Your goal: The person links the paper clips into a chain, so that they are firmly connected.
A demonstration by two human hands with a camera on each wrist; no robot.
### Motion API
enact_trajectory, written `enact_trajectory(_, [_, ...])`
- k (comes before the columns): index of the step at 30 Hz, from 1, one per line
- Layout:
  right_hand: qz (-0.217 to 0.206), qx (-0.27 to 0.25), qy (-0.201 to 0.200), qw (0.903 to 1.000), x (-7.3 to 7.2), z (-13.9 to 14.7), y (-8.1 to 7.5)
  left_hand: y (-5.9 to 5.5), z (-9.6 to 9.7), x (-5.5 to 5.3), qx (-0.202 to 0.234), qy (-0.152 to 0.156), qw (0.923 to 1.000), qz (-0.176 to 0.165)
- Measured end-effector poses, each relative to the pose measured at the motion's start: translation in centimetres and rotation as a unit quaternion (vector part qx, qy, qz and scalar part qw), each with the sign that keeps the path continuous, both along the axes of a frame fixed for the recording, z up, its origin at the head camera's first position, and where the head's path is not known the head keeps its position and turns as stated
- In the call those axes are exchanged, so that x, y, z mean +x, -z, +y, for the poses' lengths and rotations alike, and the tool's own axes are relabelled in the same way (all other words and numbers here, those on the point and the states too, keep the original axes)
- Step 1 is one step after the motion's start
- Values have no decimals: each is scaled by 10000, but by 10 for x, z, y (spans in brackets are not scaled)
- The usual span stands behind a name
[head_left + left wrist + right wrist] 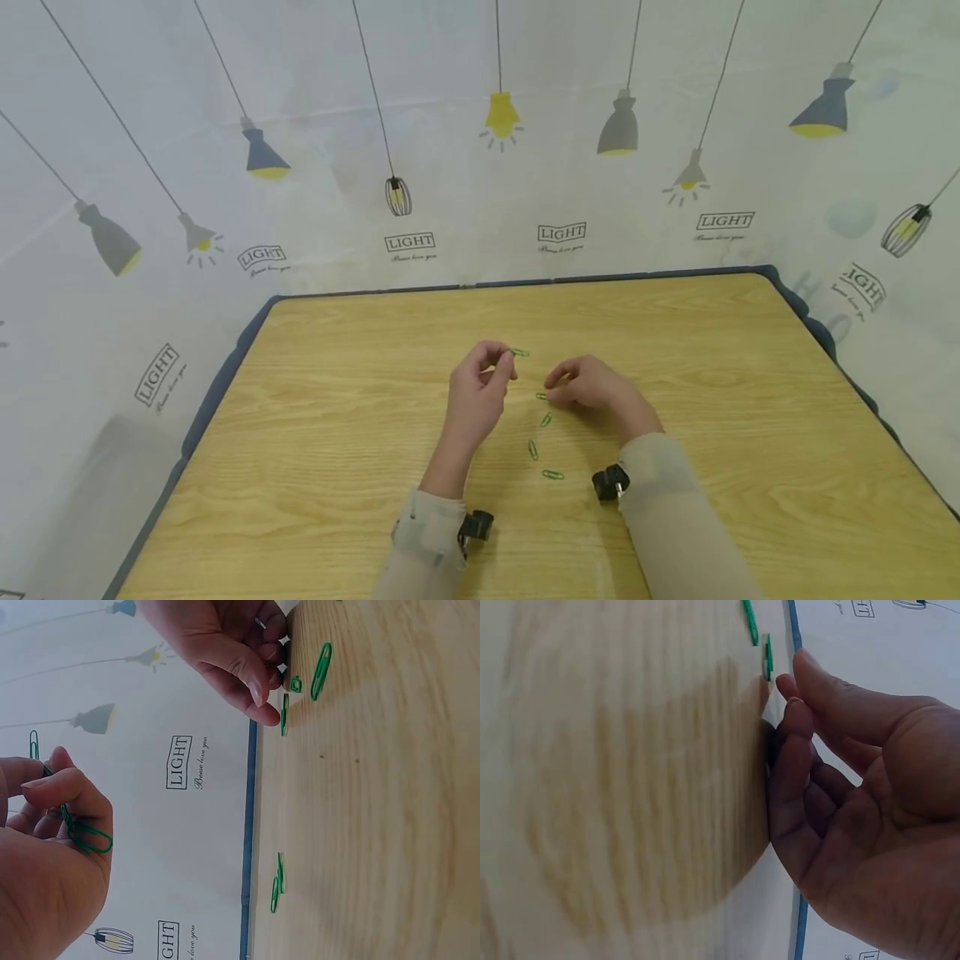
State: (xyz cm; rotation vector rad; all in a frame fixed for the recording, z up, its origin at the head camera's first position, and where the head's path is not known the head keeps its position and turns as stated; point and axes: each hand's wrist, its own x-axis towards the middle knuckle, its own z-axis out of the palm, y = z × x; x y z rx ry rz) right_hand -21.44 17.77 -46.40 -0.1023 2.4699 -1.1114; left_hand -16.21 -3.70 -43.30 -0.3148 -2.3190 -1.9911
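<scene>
My left hand [477, 392] is raised over the table and pinches a green paper clip [521, 352] between thumb and fingertips. In the left wrist view, more linked green paper clips [91, 837] hang against that palm. Low at the tabletop, my right hand [592, 385] has its fingertips at a loose green paper clip [542, 397]; they seem to touch it, without a visible grip. Nearer me lie other green paper clips: one tilted [546, 419], one lengthwise [533, 450] and one crosswise [552, 475].
The wooden table [337, 433] has a dark blue edge along the wall [450, 192], which is printed with lamps. In the left wrist view, more green paper clips [277, 883] lie apart on the table. Each wrist wears a small black camera [611, 482].
</scene>
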Motion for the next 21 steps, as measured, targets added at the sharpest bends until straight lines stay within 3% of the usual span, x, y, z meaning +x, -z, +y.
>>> enact_trajectory(21, [216,435,201,9986,6,-18,-3,4,-3,4,44,-151,9997,183])
